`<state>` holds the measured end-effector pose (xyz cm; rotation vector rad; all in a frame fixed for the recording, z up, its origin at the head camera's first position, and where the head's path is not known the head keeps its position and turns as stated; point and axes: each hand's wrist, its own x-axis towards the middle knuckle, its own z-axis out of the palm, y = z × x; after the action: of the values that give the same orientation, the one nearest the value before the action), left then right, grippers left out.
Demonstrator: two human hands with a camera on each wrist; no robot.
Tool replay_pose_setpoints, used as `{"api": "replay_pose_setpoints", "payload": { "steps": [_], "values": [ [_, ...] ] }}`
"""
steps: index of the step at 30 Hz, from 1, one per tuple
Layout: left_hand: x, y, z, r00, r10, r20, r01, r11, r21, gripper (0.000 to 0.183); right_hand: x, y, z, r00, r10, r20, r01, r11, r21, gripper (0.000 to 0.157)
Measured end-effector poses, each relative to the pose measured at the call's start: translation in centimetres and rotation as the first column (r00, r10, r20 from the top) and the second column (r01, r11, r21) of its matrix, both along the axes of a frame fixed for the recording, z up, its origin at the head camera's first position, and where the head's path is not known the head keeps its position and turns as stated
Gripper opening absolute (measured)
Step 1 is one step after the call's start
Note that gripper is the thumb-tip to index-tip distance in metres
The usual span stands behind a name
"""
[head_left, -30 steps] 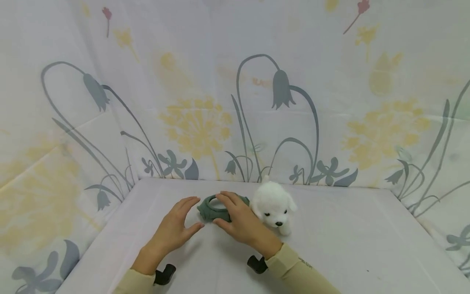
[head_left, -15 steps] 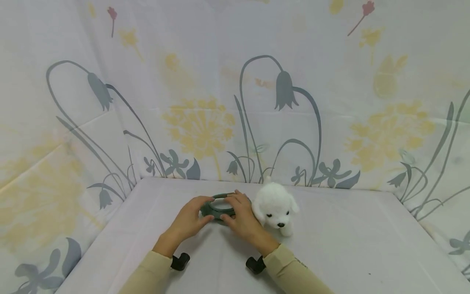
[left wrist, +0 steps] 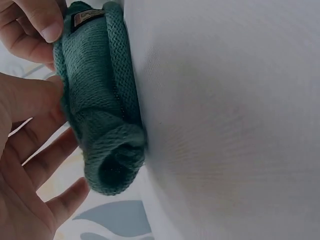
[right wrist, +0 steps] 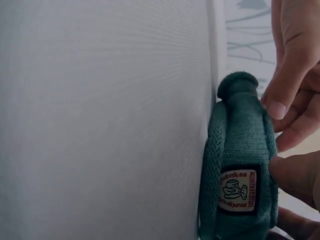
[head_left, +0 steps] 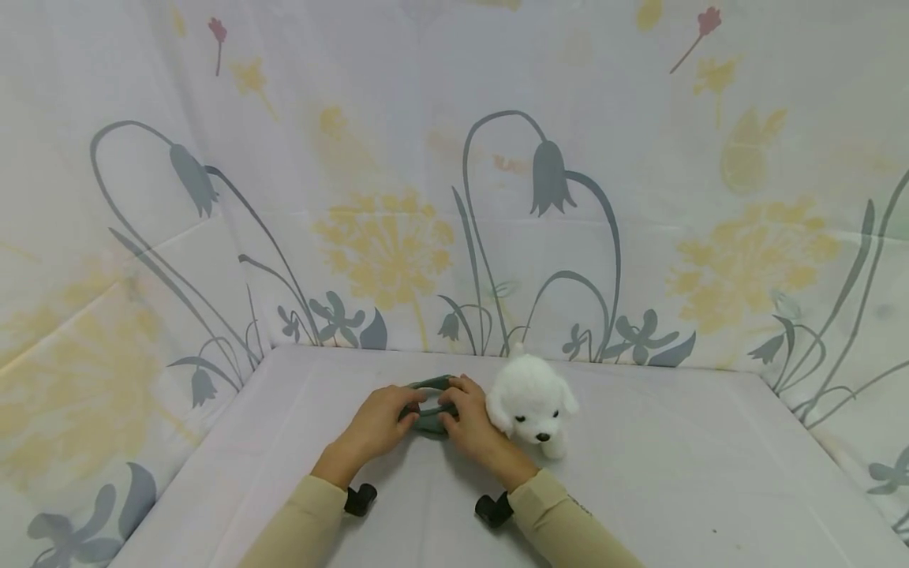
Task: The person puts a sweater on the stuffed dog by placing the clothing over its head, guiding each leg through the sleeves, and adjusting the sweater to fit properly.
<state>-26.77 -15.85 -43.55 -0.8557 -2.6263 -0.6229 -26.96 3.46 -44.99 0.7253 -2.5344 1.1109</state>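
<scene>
A small green knitted sweater point(head_left: 429, 424), the size of a pet's or doll's garment, stands as a ring on the white table with its opening upward. My left hand point(head_left: 375, 422) pinches the upper edge at its left end, near a short rolled sleeve point(left wrist: 114, 167). At the right end my right hand point(head_left: 474, 426) pinches the same rim with thumb and fingers, close to a sewn label point(right wrist: 238, 191). Directly right of that hand a white plush dog point(head_left: 529, 388) faces me.
Black wrist-camera mounts, a left one point(head_left: 360, 500) and a right one point(head_left: 494, 510), hang beneath the cuffs. A flower-printed cloth wall point(head_left: 398, 158) rises behind the table point(head_left: 675, 457) and along its sides.
My left hand has moved right from beside the sweater onto its rim. Both hands now grip it, and the ring looks narrower. The plush dog has stayed in place.
</scene>
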Motion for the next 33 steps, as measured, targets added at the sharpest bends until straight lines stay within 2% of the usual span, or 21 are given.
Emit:
{"api": "replay_pose_setpoints", "payload": {
  "steps": [6, 13, 17, 21, 30, 33],
  "values": [
    [0.3, -0.4, 0.0, 0.999, 0.034, 0.033, -0.033, 0.999, -0.026, 0.017, -0.1, -0.3, 0.1, 1.000, 0.018, -0.003, -0.018, 0.999, 0.030, 0.012],
    [0.9, -1.0, 0.2, 0.996, 0.044, 0.083, -0.042, 0.999, -0.019, 0.016, -0.5, -0.6, 0.2, 0.996, 0.049, -0.071, -0.040, 0.991, 0.126, 0.015],
    [1.2, -1.4, 0.4, 0.995, 0.057, 0.079, -0.054, 0.998, -0.038, 0.016, -0.6, -0.7, 0.1, 0.997, 0.072, -0.017, -0.068, 0.984, 0.162, 0.015],
    [1.4, -1.7, 0.5, 0.993, 0.074, 0.096, -0.069, 0.996, -0.048, 0.015, -0.5, -0.7, 0.2, 0.995, 0.098, 0.021, -0.100, 0.983, 0.153, 0.013],
    [2.4, -2.4, 1.0, 0.985, 0.103, 0.139, -0.109, 0.993, 0.041, 0.011, 0.5, -0.9, 1.6, 0.988, 0.151, 0.008, -0.151, 0.978, 0.147, 0.007],
    [2.9, -2.7, 1.7, 0.987, 0.081, 0.135, -0.093, 0.992, 0.085, 0.011, 1.1, -1.1, 2.6, 0.986, 0.165, -0.037, -0.159, 0.978, 0.132, 0.007]
  ]
}}
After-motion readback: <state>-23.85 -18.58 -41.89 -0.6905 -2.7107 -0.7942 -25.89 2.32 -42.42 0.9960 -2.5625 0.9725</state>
